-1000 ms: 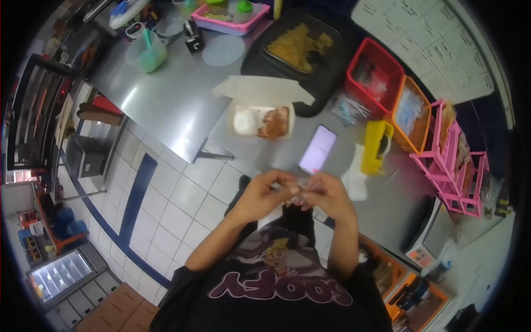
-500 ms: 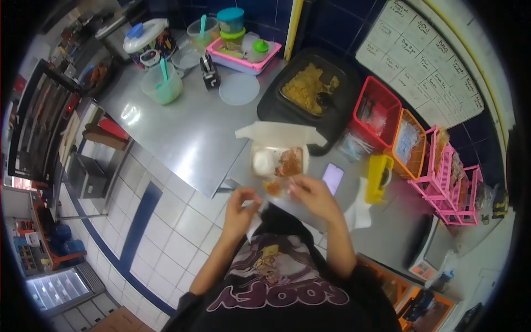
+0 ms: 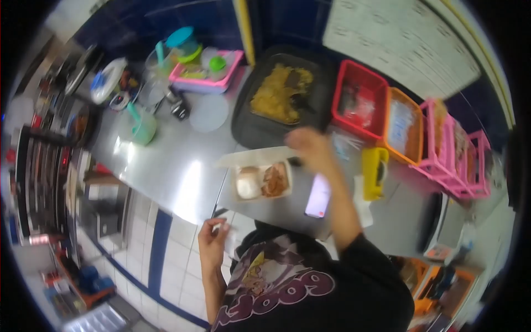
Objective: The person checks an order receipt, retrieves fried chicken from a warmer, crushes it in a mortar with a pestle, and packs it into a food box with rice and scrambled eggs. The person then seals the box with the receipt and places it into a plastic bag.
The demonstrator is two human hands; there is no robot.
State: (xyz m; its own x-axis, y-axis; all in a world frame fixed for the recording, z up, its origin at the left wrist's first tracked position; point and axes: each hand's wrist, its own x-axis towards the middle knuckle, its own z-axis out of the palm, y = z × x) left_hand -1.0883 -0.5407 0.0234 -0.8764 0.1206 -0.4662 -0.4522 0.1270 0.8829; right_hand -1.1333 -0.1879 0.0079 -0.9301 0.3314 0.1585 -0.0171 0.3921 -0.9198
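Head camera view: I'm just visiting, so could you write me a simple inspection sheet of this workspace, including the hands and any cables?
Surface: metal table, shiny with glare.
Job's things: open box holding white food and brown food; dark tray behind, bearing yellow food.
Clutter: phone, yellow holder, red basket.
Hands: left hand low, near the shirt; right hand near the box lid and tray, blurred. Grips unclear.
Cables: nothing seen.
Surroundings: white board, tiled floor.
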